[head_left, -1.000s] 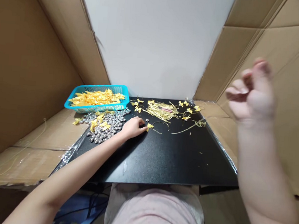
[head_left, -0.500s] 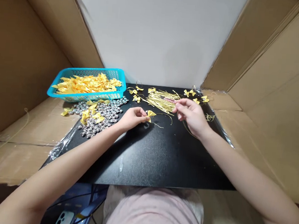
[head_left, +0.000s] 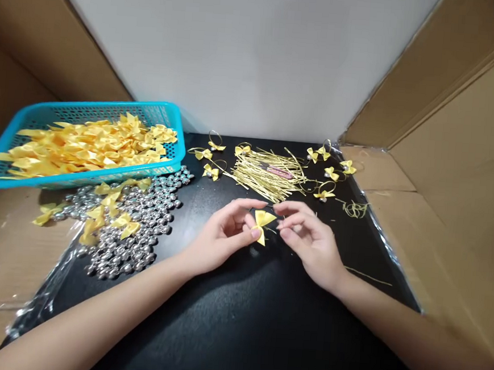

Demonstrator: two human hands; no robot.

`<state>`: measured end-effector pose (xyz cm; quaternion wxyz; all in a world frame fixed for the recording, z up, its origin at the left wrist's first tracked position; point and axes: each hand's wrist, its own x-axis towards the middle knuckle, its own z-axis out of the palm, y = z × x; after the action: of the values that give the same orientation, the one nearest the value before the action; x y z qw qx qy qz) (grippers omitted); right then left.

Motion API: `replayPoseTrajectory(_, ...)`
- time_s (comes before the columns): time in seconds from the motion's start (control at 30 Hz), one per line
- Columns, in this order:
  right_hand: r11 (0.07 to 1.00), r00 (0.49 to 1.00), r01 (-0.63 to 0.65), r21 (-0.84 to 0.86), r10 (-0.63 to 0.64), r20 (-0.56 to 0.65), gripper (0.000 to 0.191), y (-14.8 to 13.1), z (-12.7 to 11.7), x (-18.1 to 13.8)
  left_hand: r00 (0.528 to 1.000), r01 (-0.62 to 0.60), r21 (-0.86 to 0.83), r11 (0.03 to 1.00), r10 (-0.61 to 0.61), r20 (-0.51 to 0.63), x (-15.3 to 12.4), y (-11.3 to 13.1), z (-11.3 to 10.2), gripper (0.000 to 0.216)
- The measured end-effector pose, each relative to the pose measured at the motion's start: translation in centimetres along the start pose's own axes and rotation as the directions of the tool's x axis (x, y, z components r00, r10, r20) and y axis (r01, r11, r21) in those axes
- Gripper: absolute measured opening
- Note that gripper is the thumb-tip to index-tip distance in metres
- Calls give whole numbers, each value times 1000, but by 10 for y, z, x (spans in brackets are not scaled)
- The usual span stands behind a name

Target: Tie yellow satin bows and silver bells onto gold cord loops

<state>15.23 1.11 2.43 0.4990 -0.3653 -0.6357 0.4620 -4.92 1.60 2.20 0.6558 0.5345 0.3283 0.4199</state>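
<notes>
My left hand [head_left: 226,232] pinches a yellow ribbon bow [head_left: 263,219] between thumb and fingers, above the black tabletop. A short end of thin cord sticks out beside the bow, toward the right. Close by on the right is my right hand [head_left: 311,238], its fingers curved and apart, the index fingertip near the left one. I see nothing clearly held in it. Behind both hands lies a pile of gold cords [head_left: 251,177], with a pink-handled tool [head_left: 279,171] resting on top.
A blue basket [head_left: 177,139] of yellow bows stands at the left. Before it spread many silver bells [head_left: 128,255] with loose bows [head_left: 126,225] on them. Finished-looking looped bows [head_left: 211,172] lie around the cords. A cord tangle [head_left: 354,209] sits right. Cardboard walls [head_left: 459,99] flank the table.
My right hand has left the pink-handled tool, which now lies on the cords, and come toward the bow. The left hand still holds the bow. The view has moved closer to the table.
</notes>
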Motion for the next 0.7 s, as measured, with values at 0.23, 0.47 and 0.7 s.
replayPoseTrajectory(0.23,970,980,-186,158,172,95,6,6,2,13,990,137,-181,974,-128,58,17,-11,-9,33)
replayPoseTrajectory(0.47,977,974,-212,36,208,94,10,13,-1,26,970,232,-230,945,-210,120,19,-6,-9,31)
replayPoseTrajectory(0.7,885,918,-395,246,389,73,6,20,-8,27,982,186,-91,978,-184,35,13,-7,-9,37)
